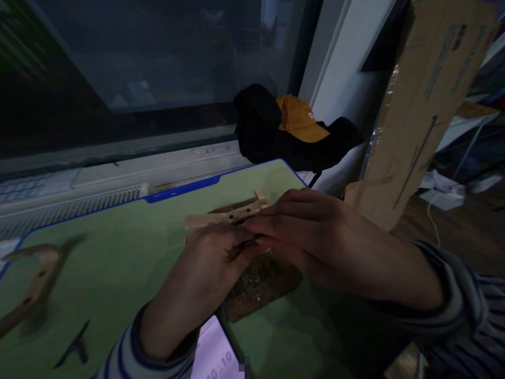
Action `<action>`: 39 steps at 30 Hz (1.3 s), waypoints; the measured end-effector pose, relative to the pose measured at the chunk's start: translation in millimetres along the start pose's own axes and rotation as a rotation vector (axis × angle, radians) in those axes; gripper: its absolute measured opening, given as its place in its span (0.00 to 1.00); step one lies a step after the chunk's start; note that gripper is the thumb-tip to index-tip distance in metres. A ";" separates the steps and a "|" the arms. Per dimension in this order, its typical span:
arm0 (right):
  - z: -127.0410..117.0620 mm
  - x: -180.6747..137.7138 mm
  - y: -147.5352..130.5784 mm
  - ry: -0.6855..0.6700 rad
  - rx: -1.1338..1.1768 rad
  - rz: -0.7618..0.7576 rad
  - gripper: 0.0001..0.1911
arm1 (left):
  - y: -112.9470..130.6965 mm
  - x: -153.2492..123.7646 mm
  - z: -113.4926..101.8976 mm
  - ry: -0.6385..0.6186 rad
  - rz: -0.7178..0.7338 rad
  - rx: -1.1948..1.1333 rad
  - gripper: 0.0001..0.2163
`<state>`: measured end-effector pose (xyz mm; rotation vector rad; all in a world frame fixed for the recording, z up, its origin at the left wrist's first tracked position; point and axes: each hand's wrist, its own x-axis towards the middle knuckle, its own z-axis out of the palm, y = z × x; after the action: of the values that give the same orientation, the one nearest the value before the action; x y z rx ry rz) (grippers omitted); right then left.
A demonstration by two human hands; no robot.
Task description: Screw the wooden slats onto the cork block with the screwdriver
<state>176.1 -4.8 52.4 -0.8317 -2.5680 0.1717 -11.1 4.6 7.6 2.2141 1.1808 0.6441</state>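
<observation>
Bunched fingers of the left hand (207,260) and right hand (325,229) partly hide a pale, two-holed wooden bar (216,218); whether either grip holds it is unclear.

The holed strip (240,213) is smooth, matt wood; the cardboard pad (262,289) has glossy patches. The bench (130,263) looks smooth and matt, the cap (295,116) matt cloth, the carton (424,95) cardboard.

Illumination dim overall; the phone screen (213,352) at near centre is the brightest patch, and the table (118,273) falls into deep shadow at near right, below the right hand (323,231). Dark window (169,63) carries faint reflections; tape (380,129) on the tall cardboard (434,105) glints. Wooden hook (35,284) at left blurred, shadow soft-edged; outer margins stretched.
</observation>
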 end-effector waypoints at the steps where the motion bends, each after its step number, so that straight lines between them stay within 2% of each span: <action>1: 0.7 0.3 -0.1 0.001 -0.007 0.001 0.10 | -0.8 -0.1 -0.2 -0.008 0.004 -0.011 0.11; 8: 10.9 -0.7 0.2 0.073 -0.124 -0.063 0.10 | -2.9 -1.6 -3.4 -0.065 0.022 -0.029 0.12; 16: 13.3 -2.0 -2.4 0.088 -0.134 -0.029 0.10 | -4.0 -1.6 -1.1 0.028 0.031 0.062 0.10; 39: 22.5 -3.4 -9.7 0.202 -0.163 0.066 0.08 | -3.4 -3.5 -0.9 -0.054 0.034 0.018 0.10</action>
<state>163.6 -14.4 33.3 -0.9432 -2.3894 -0.0995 -15.4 3.4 5.5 2.2569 1.1282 0.5857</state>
